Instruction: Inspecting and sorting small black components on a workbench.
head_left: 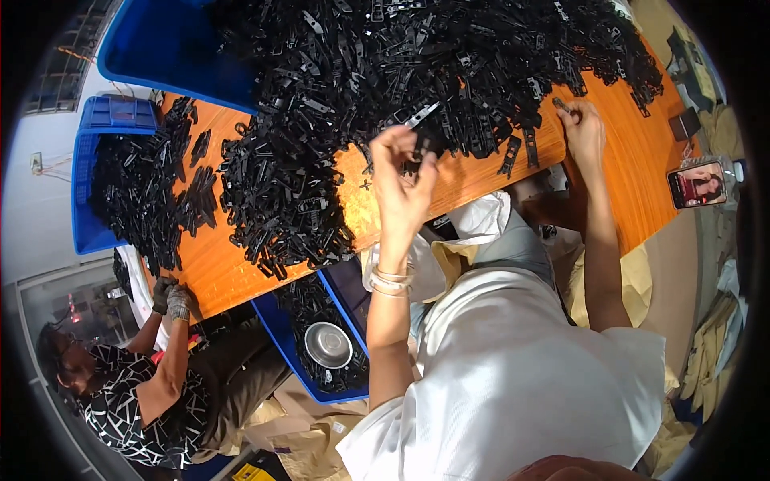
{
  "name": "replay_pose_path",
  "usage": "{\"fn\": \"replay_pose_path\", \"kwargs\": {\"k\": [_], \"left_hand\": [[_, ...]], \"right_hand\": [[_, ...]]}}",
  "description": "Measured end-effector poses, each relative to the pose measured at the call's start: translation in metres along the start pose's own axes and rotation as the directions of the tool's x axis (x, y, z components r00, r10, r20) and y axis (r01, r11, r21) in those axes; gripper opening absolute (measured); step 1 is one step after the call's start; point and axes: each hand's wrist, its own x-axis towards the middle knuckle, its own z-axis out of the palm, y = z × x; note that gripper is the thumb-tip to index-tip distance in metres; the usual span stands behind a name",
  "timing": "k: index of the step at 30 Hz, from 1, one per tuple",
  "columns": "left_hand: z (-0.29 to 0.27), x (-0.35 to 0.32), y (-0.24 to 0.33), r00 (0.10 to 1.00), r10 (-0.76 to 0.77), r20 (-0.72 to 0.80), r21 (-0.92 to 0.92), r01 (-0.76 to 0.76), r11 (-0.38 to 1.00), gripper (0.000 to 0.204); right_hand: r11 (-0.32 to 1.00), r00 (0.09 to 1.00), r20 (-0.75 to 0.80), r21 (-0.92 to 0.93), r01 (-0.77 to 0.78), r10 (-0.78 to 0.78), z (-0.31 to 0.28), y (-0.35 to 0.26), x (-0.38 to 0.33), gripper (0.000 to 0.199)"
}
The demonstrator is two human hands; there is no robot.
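Observation:
My left hand (405, 180), with pale bangles at its wrist, is raised over the near edge of a large pile of black plastic clip-like parts (321, 104). Its thumb and fingers curl around a blurred dark patch, and what they hold cannot be made out. Just beyond those fingertips a narrow silvery strip (423, 115) points away at a slant. On the right, my right hand (585, 135) pinches a small dark piece (560, 104) above bare orange wood, to the right of several long parts (521, 148) at the pile's edge.
Blue crates (160, 48) stand around the orange table (228, 280). Below its edge, a blue bin (353, 395) holds black parts and a metal bowl (329, 345). A phone (702, 184) is at the right. A gloved co-worker (152, 385) sits at the left.

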Motion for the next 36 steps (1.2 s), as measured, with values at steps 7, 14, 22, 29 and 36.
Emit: {"fn": "replay_pose_path", "kwargs": {"k": [7,14,22,29,36], "left_hand": [[0.01,-0.03,0.006,0.866,-0.233,0.443,-0.476,0.447,0.757,0.032],[-0.005,-0.028,0.0,0.463,0.028,0.886,-0.454,0.854,0.255,0.031],[-0.001,-0.028,0.004,0.369,0.082,0.926,-0.377,0.883,0.279,0.041],[-0.001,-0.029,-0.001,0.57,0.053,0.82,-0.528,0.717,0.456,0.031],[0.05,-0.027,-0.005,0.642,-0.231,0.732,-0.289,0.598,0.747,0.022]], "right_hand": [[0.686,0.883,0.104,0.672,0.278,-0.459,-0.043,-0.081,-0.072,0.016],[0.414,0.567,0.138,0.82,0.395,-0.812,-0.047,-0.099,-0.067,0.012],[0.281,0.387,0.128,0.885,0.371,-0.913,-0.046,-0.109,-0.065,0.011],[0.452,0.482,0.211,0.763,0.462,-0.85,-0.066,-0.1,-0.08,0.013],[0.718,0.835,0.07,0.553,0.423,-0.546,-0.062,-0.04,-0.104,0.014]]}}
